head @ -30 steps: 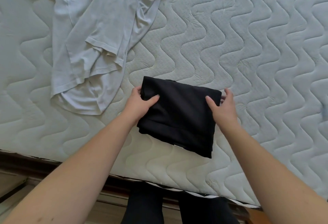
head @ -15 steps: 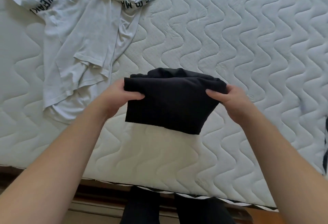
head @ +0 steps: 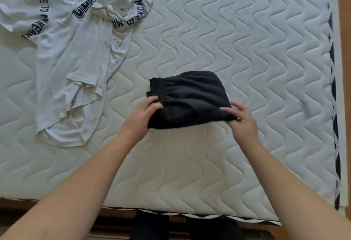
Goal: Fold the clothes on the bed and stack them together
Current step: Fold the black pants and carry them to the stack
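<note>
A crumpled white shirt (head: 76, 64) lies unfolded at the left of the bed (head: 247, 40). The left hand (head: 141, 115) and right hand (head: 241, 120) each pinch a near corner of the folded black garment (head: 190, 97), thumbs on top, fingers curled beneath.

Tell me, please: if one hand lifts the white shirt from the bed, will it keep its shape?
Probably not. The white shirt lies crumpled in soft folds on the bed, so it would likely hang limp. It looks thin, so probably light. Its cloth seems unlikely to slip from a pinch.
</note>
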The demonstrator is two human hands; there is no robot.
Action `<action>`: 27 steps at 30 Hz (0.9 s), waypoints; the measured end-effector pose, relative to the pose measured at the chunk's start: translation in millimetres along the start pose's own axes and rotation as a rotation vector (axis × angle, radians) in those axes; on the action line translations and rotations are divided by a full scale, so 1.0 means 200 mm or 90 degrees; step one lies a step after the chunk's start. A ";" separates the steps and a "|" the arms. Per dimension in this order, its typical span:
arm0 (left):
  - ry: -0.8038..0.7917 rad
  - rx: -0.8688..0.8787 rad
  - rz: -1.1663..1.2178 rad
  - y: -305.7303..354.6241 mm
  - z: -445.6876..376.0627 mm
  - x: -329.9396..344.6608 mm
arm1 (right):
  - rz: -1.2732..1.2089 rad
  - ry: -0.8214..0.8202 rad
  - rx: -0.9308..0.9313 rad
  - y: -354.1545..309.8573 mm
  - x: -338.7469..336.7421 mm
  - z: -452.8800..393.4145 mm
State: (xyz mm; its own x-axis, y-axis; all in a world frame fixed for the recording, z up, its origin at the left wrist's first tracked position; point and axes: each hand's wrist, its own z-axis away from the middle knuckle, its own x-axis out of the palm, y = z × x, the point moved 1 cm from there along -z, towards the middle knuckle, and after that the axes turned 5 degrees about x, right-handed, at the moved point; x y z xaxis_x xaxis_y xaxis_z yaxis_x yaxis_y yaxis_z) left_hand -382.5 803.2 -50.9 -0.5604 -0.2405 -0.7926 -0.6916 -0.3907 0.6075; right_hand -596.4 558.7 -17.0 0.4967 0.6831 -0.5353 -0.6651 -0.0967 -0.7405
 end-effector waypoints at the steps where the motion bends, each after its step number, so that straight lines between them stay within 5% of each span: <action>1: -0.042 -0.009 -0.022 -0.02 0.07 0.09 | 0.012 -0.010 0.018 0.09 0.04 0.03; 5: -0.125 -0.068 -0.032 -0.01 0.27 0.27 | 0.085 -0.086 0.113 0.30 0.14 0.19; 10: 0.026 -0.184 0.153 0.06 0.18 0.24 | 0.085 -0.030 0.140 0.30 0.15 0.16; 13: 0.117 -0.357 0.248 0.05 0.04 0.20 | -0.004 0.017 0.179 0.22 0.15 0.03; 18: 0.096 -0.668 0.517 0.03 -0.17 0.16 | -0.068 -0.066 0.226 0.11 0.18 -0.24; 21: 0.058 -0.663 0.638 0.03 -0.21 0.15 | -0.060 -0.076 0.241 0.07 0.20 -0.34; 27: 0.092 -0.601 0.596 0.00 -0.22 0.19 | -0.013 -0.016 0.197 0.04 0.20 -0.39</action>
State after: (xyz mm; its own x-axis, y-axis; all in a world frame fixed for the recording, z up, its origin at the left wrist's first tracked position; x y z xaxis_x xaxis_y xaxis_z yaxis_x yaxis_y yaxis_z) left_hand -383.4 756.0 -83.0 -0.5532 -0.8223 -0.1338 0.5348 -0.4736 0.6998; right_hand -539.2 528.7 -76.1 0.5006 0.7002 -0.5090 -0.7952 0.1397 -0.5900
